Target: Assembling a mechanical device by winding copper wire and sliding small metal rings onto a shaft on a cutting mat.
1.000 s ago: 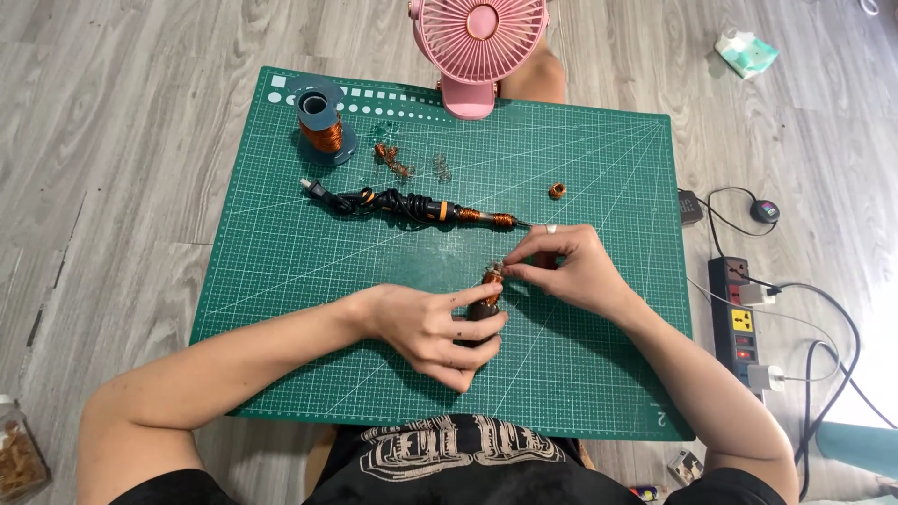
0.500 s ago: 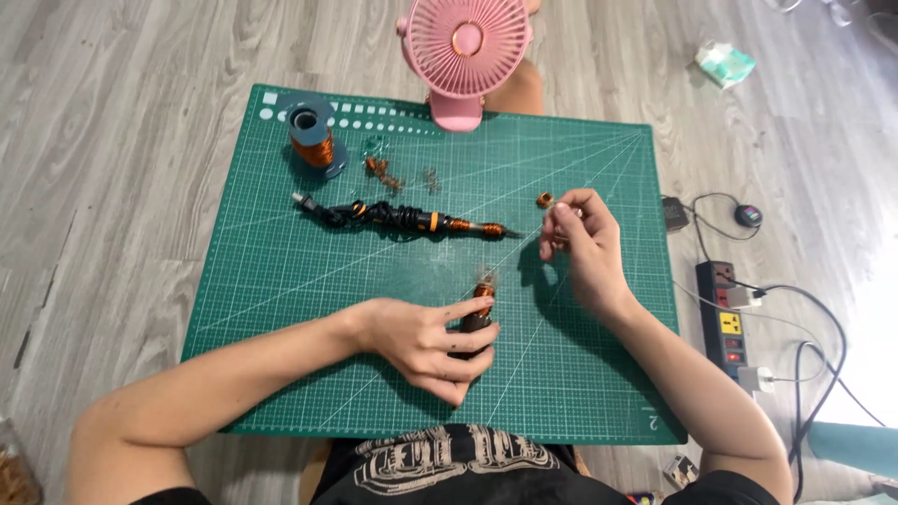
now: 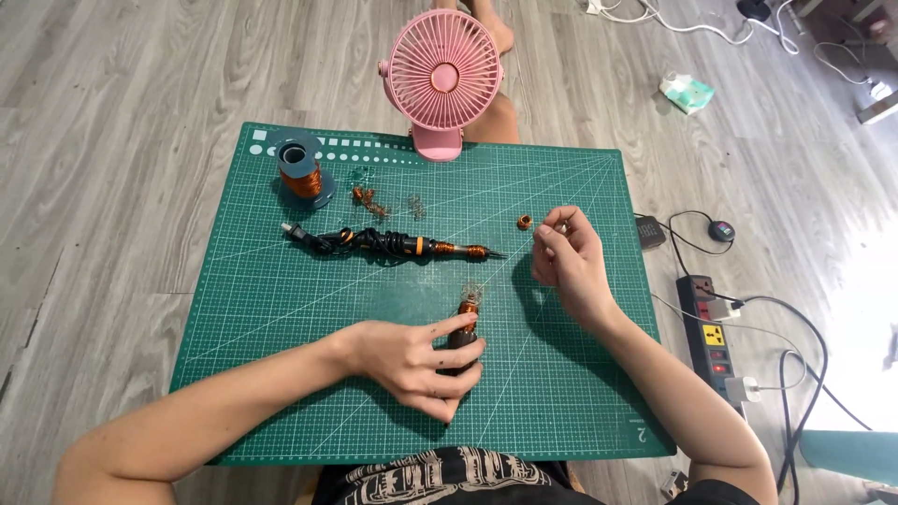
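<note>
On the green cutting mat [image 3: 281, 374], near its front edge, a short dark tool with a copper wire coil at its tip [image 3: 466, 323] is gripped by the left hand [image 3: 416, 360]; the fingers are curled around the dark handle, and the coiled end is left sticking out toward the far side of the mat. The coil there looks tight and orange-brown, with a few loose strands frayed at the top, so the winding on this piece is judged to be made but not yet trimmed.

Further back on the mat and to the right, the right hand [image 3: 566, 262] is held raised, thumb and forefinger pressed together in a pinch; whether a fine wire is pinched there cannot be told. Just beyond those fingertips a small copper coil [image 3: 525, 223] is lying loose on the mat, apparently finished and set aside.

Toward the middle of the mat a soldering iron [image 3: 402, 246] is laid flat, its cord bundled at the handle and copper wire wound near its tip. Behind it, small copper scraps [image 3: 367, 197] are scattered, and a spool of copper wire [image 3: 301, 171] stands at the far left corner. At the far edge of the mat a pink desk fan [image 3: 441, 79] is placed.
</note>
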